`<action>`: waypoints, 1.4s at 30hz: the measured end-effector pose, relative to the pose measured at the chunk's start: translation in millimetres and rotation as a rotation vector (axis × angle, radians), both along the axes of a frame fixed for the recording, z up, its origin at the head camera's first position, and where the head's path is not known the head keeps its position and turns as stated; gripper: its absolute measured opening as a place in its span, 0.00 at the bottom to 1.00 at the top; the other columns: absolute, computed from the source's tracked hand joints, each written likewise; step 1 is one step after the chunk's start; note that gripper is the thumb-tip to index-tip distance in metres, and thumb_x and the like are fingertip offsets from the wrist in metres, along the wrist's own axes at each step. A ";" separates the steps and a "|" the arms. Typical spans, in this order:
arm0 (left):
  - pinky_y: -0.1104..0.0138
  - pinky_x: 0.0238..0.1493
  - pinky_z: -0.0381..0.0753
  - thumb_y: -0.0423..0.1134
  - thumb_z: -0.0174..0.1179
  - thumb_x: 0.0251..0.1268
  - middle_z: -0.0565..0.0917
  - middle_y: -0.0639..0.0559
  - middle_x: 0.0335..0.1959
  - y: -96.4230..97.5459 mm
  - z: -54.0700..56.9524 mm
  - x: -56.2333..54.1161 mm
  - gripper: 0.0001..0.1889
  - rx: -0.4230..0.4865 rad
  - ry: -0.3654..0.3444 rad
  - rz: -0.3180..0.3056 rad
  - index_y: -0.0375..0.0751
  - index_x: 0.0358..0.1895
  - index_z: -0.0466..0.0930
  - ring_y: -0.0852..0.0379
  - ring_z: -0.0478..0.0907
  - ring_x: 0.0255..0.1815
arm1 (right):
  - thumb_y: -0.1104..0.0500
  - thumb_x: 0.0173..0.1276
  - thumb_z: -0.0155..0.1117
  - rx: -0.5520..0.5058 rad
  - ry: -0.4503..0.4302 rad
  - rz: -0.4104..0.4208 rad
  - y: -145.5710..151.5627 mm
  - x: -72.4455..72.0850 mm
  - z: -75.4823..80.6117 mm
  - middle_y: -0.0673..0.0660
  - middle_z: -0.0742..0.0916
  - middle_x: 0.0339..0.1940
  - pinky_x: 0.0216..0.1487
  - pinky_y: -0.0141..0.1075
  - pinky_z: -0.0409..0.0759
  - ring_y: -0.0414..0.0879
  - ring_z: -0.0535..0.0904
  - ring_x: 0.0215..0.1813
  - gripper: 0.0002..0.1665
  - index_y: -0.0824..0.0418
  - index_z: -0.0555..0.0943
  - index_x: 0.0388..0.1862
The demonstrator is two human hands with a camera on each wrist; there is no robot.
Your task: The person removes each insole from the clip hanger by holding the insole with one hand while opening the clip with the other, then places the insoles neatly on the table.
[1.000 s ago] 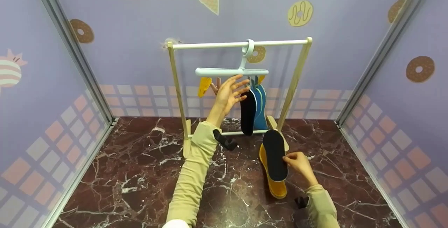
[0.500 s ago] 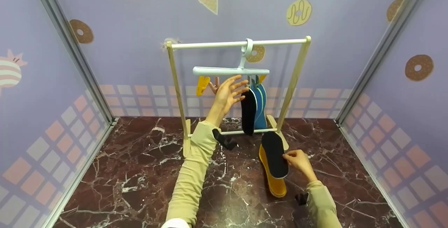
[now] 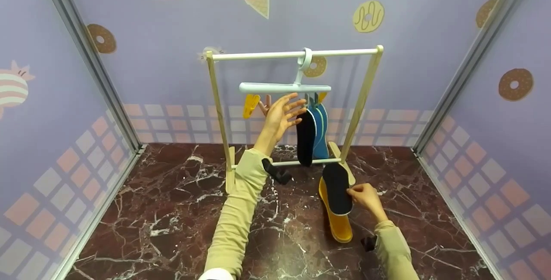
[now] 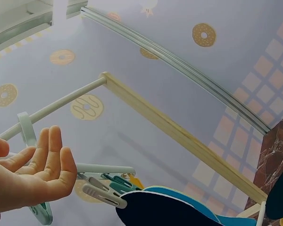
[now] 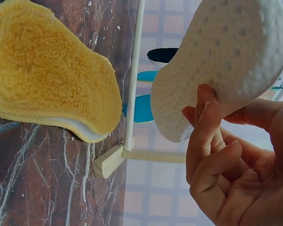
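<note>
A black insole point(image 3: 337, 189) with a white dimpled underside point(image 5: 226, 52) is pinched at its edge by my right hand point(image 3: 365, 197), above the table. Beneath it lies a yellow fleecy insole point(image 3: 340, 228), partly covered in the head view. My left hand point(image 3: 282, 116) is raised with fingers spread just under the pale hanger point(image 3: 269, 87), holding nothing. Right of that hand hang a black insole point(image 3: 305, 140) and blue insoles point(image 3: 321, 133). In the left wrist view, a grey clothespin point(image 4: 104, 194) grips the hanging black insole.
The hanger hangs by its hook from the white rod of a small wooden rack point(image 3: 366, 86). A yellow clothespin point(image 3: 251, 106) dangles at the hanger's left end. The rack stands on a dark red marbled surface point(image 3: 172, 211), with patterned walls around it.
The black insole in my right hand has shifted slightly, its lower end rising and its upper end dropping a little. My left hand stays in place.
</note>
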State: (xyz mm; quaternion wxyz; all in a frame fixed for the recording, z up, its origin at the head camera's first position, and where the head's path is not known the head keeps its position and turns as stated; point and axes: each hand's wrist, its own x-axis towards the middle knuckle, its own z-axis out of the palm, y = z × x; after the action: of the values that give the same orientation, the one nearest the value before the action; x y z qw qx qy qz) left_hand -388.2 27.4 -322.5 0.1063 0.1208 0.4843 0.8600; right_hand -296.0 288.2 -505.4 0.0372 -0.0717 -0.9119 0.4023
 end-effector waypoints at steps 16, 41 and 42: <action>0.66 0.35 0.74 0.43 0.34 0.72 0.71 0.38 0.59 1.4 1.9 -0.1 0.22 -0.025 -0.029 0.004 0.39 0.63 0.61 0.46 0.73 0.50 | 0.60 0.57 0.61 -0.009 0.014 0.003 -0.4 -2.5 -4.9 0.54 0.79 0.13 0.20 0.28 0.67 0.38 0.69 0.17 0.11 0.69 0.82 0.24; 0.66 0.35 0.74 0.42 0.35 0.72 0.71 0.37 0.59 0.8 -0.6 -2.1 0.21 -0.019 -0.036 0.013 0.39 0.62 0.63 0.39 0.70 0.56 | 0.61 0.55 0.61 -0.004 -0.028 0.035 -1.0 -1.6 -19.1 0.45 0.70 0.08 0.18 0.27 0.59 0.37 0.63 0.15 0.12 0.67 0.78 0.16; 0.67 0.34 0.74 0.42 0.34 0.72 0.71 0.37 0.59 0.7 -0.7 -2.1 0.21 -0.019 -0.036 0.012 0.39 0.62 0.63 0.38 0.69 0.57 | 0.61 0.55 0.61 -0.006 -0.030 0.039 -1.0 -1.1 -19.7 0.45 0.70 0.08 0.18 0.27 0.59 0.37 0.63 0.15 0.12 0.67 0.78 0.16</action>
State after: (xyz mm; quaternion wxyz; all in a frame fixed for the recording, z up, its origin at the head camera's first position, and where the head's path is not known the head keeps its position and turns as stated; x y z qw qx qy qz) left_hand -390.3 28.1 -323.1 0.1107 0.1012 0.4910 0.8581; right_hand -297.1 287.2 -525.1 0.0153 -0.0603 -0.9124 0.4046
